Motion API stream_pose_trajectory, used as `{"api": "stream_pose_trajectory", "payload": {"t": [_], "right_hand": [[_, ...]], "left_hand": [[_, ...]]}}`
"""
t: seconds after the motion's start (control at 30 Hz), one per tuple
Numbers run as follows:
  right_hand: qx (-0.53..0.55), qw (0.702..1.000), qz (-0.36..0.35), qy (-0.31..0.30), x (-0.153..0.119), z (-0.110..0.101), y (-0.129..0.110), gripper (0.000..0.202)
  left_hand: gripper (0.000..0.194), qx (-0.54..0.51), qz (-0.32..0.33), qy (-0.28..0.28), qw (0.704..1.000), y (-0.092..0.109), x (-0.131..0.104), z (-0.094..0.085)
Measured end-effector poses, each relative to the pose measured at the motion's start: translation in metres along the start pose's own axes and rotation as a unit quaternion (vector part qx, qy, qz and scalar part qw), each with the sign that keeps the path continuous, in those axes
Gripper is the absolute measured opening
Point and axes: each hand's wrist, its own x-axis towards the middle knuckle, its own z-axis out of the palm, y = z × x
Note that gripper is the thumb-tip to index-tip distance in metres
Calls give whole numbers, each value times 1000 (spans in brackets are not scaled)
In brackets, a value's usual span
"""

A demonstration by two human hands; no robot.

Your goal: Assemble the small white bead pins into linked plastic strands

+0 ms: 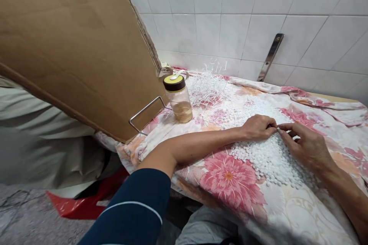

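Small white pieces (267, 160) lie in a wide heap on the flowered cloth (232, 183). Over the heap, my left hand (259, 127) is closed in a pinch, its fingertips meeting those of my right hand (304, 143). The right thumb and index finger are pressed together too. Something tiny and pale shows between the two sets of fingertips, too small to name. Behind my left forearm is a tangle of thin white strands (208, 88).
A clear bottle (181, 103) with a yellow and black lid stands left of the strands. Beside it are a metal wire frame (146, 113) and a large leaning cardboard sheet (80, 46). A metal bracket (270, 57) rests against the tiled wall (201, 30).
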Motion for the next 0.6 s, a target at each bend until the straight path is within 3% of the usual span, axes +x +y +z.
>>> {"api": "stream_pose_trajectory", "payload": {"t": [0.17,0.37,0.6], "right_hand": [[-15,999,34,18,0,1,-1,29],[-20,1000,-12,13,3,2,0,23],[-13,999,8,29,5,2,-5,15]], "left_hand": [[27,-11,6,3,1000,1,-1,0],[24,-19,14,23,999,1,-3,0],[21,-47,7,40,998,2,-4,0]]}}
